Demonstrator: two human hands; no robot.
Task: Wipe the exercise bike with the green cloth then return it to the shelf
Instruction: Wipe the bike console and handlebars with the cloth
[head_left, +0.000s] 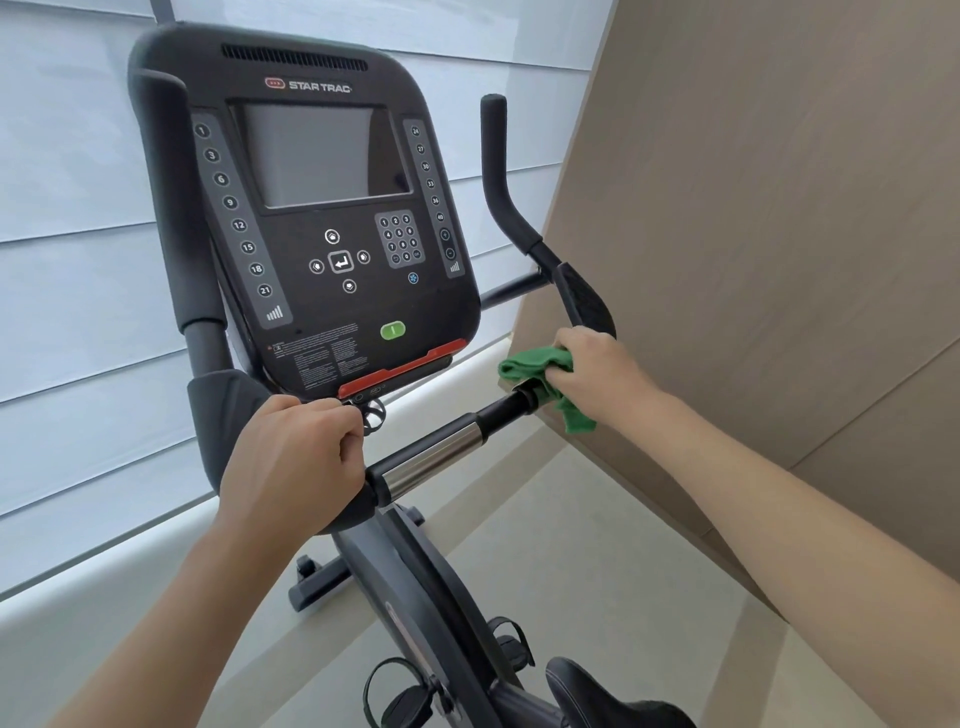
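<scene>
A black exercise bike (332, 218) with a large console fills the view's centre. My right hand (597, 371) grips the green cloth (535, 364), bunched around the right handlebar where it bends upward, just past the chrome sleeve (431, 460). My left hand (293, 457) is curled round the padded left part of the handlebar, below the console's red lower edge. The shelf is out of view.
A beige panelled wall (753, 234) stands close on the right of the bike. White window blinds (67, 234) lie behind the console. Below are the pedals (402, 696), the saddle (613, 701) and a pale floor (597, 561).
</scene>
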